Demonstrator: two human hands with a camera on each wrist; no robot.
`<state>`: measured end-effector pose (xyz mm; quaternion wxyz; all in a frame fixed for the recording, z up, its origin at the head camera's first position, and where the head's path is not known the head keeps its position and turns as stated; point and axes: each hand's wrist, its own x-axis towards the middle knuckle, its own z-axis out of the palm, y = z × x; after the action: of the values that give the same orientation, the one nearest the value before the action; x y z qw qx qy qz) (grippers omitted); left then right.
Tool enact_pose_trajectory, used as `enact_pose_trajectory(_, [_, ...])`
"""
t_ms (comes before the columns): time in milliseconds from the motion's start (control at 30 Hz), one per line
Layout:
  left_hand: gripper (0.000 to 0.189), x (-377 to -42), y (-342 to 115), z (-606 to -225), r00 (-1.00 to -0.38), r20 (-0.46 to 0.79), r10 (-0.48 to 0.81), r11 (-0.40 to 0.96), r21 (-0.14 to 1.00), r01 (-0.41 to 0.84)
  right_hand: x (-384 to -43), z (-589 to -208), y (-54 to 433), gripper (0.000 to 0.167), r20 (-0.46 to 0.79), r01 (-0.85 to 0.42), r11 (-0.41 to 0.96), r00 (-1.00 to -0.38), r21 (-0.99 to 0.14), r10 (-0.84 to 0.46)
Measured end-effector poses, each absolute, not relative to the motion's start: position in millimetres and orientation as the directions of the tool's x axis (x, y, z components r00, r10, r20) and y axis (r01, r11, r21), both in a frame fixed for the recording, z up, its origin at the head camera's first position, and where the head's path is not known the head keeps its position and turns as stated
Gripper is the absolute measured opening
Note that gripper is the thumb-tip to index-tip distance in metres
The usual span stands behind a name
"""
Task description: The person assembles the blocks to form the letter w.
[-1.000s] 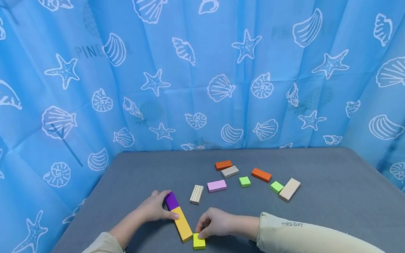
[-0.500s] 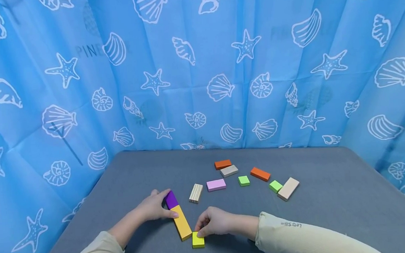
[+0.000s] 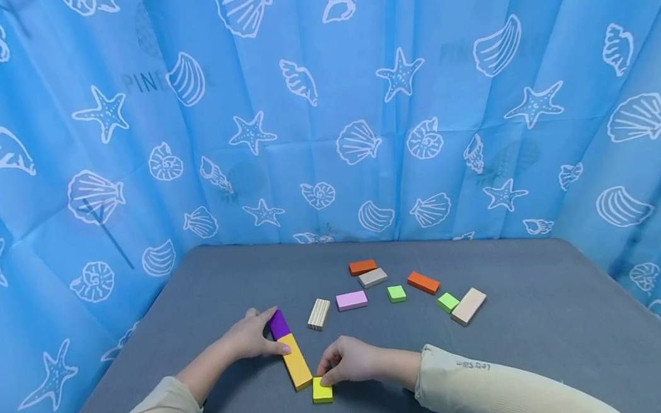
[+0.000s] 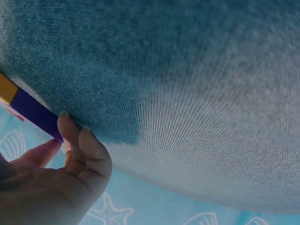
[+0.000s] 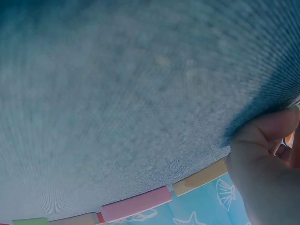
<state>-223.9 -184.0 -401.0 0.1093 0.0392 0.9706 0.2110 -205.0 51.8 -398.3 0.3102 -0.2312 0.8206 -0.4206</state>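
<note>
In the head view, a purple block [image 3: 279, 324] and a longer orange-yellow block [image 3: 297, 362] lie end to end in a slanted line. My left hand [image 3: 250, 338] holds this line from the left, with a fingertip at the purple block's far end and the thumb over the orange-yellow block near the joint. The left wrist view shows curled fingers beside the purple block [image 4: 37, 112]. Off the line's near end, a small bright yellow block [image 3: 322, 393] lies at its corner. My right hand [image 3: 351, 361] pinches that yellow block, thumb on its top; the other fingertips are partly hidden.
A striped wooden block [image 3: 319, 314], a pink block [image 3: 351, 301] and a grey block [image 3: 373, 278] lie beyond the hands. Farther right are orange blocks [image 3: 423, 283], green blocks [image 3: 396, 294] and a plain wooden block [image 3: 468, 306]. A blue shell-print curtain [image 3: 315, 138] borders the grey table [image 3: 243, 268].
</note>
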Motion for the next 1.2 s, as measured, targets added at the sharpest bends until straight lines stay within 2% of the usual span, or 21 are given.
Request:
enact_pose_trajectory(167, [0.098,-222,-183,-399,-0.975,-0.187,0.121,0.910,0.412,0.034,-211,-396,55,0.009,-0.322,-0.090,0.538,-0.716,-0.838,-0.620])
enact_pose_trajectory(333, [0.098,-219,-182,-397,-0.978,-0.179,0.105,0.919,0.394,0.026,-228,-395,63,0.013,-0.268,-0.112,0.539,-0.773,-0.835,-0.575])
enact_pose_trajectory(567, [0.103,-217,-179,-399,-0.974,-0.207,0.088,0.942,0.335,0.014,-260,-397,64,0.039,-0.197,-0.118,0.527,-0.842,-0.842,-0.502])
enact_pose_trajectory(700, [0.104,-215,-176,-401,-0.974,-0.206,0.096,0.954,0.298,0.031,-271,-395,61,0.053,-0.200,-0.117,0.543,-0.849,-0.831,-0.489])
enact_pose_trajectory(900, [0.104,-214,-174,-401,-0.975,-0.192,0.111,0.956,0.288,0.052,-279,-398,53,0.065,-0.211,-0.155,0.624,-0.856,-0.766,-0.472])
enact_pose_trajectory(1067, [0.102,-213,-173,-403,-0.973,-0.205,0.109,0.955,0.294,0.045,-280,-401,46,0.066,-0.188,-0.217,0.685,-0.865,-0.695,-0.465])
enact_pose_trajectory(1200, [0.101,-214,-172,-403,-0.973,-0.209,0.102,0.955,0.294,0.037,-280,-398,42,0.065,-0.209,-0.213,0.717,-0.868,-0.664,-0.451])
